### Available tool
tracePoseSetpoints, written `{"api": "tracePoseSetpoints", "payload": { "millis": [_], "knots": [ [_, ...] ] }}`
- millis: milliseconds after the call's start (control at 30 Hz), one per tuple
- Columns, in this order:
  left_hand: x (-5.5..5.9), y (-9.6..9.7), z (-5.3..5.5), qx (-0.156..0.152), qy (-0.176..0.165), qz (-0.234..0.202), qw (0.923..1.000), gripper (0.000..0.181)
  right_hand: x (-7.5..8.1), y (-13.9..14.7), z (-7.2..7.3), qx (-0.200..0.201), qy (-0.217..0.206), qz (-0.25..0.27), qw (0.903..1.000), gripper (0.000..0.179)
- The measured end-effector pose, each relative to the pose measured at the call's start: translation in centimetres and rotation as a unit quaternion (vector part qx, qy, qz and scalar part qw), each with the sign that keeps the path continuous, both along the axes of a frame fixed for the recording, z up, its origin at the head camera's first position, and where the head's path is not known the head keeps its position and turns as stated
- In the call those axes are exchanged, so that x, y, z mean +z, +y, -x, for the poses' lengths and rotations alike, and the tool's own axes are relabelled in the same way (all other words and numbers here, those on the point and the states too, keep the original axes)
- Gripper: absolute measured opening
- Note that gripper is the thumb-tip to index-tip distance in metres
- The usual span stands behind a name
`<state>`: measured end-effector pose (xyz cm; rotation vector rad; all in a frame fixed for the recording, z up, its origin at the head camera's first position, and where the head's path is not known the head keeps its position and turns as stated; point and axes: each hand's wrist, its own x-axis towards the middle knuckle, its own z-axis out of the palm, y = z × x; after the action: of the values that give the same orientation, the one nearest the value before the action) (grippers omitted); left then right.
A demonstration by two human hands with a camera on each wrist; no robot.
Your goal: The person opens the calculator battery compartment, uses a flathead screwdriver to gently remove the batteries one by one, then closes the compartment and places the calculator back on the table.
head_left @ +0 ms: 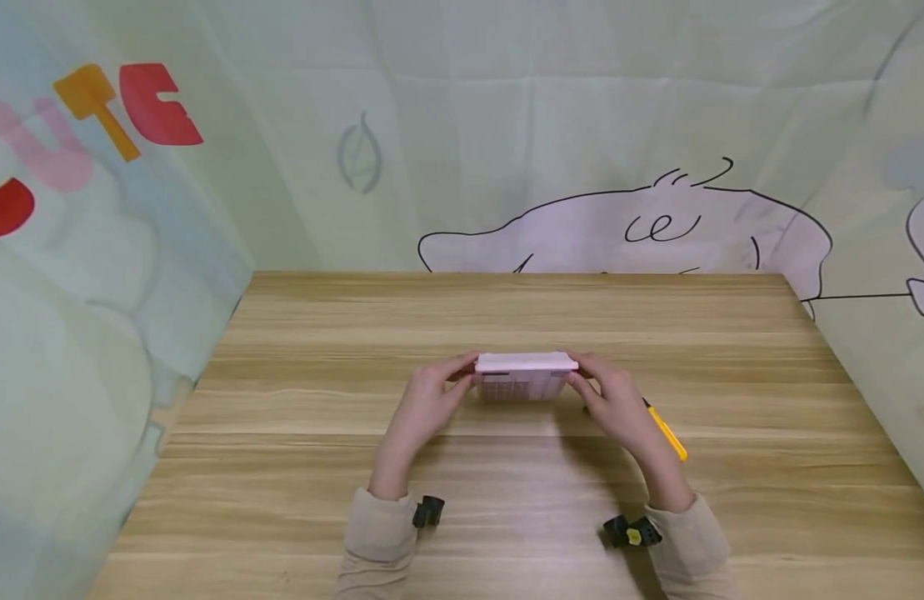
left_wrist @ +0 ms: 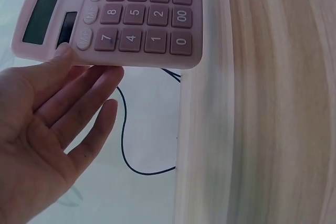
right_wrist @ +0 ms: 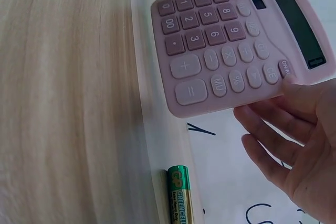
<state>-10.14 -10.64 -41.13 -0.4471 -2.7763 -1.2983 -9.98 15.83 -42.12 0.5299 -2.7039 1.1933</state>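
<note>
A pink calculator (head_left: 526, 363) is held up on edge above the table, its keys turned toward me. My left hand (head_left: 422, 406) pinches its left side; in the left wrist view the thumb lies on the front beside the small solar panel, with fingers behind. On the other side my right hand (head_left: 619, 410) pinches the edge, thumb near the ON/AC key (right_wrist: 284, 67) in the right wrist view. The display (right_wrist: 296, 23) looks blank. The calculator's back is hidden. A green and gold GP battery (right_wrist: 179, 195) shows below it in the right wrist view.
A tool with a yellow handle (head_left: 667, 432) lies beside my right forearm, partly hidden by it. The wood-grain table (head_left: 297, 375) reaches back to a printed cloth backdrop (head_left: 297, 150). Black devices (head_left: 632, 532) sit at both sleeve cuffs.
</note>
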Motion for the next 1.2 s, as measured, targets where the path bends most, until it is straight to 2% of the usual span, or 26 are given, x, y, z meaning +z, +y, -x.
{"api": "tracePoseSetpoints", "payload": {
  "millis": [200,467,633,833,1033,1200],
  "knots": [
    [0.0,0.2,-0.1,0.012,0.004,-0.002,0.9999,0.035,-0.1,-0.1,0.0,-0.012,-0.006,0.005,0.9999,0.021],
    [-0.3,0.5,0.1,0.029,0.008,-0.017,0.9994,0.033,-0.1,-0.5,0.1,-0.031,-0.013,0.026,0.9991,0.020],
    [-0.4,0.5,0.3,0.036,0.008,-0.029,0.9989,0.033,-0.2,-0.9,0.3,-0.046,-0.033,0.050,0.9972,0.022],
    [-0.6,0.6,0.4,0.060,0.009,-0.033,0.9976,0.033,-0.5,-1.5,0.3,-0.071,-0.035,0.081,0.9936,0.020],
    [-0.8,0.9,0.5,0.076,0.030,-0.040,0.9959,0.029,-0.5,-2.0,0.3,-0.093,-0.037,0.077,0.9920,0.019],
    [-0.8,1.0,0.6,0.097,0.039,-0.043,0.9935,0.022,-0.4,-2.1,0.3,-0.092,-0.045,0.064,0.9926,0.021]
  ]
}}
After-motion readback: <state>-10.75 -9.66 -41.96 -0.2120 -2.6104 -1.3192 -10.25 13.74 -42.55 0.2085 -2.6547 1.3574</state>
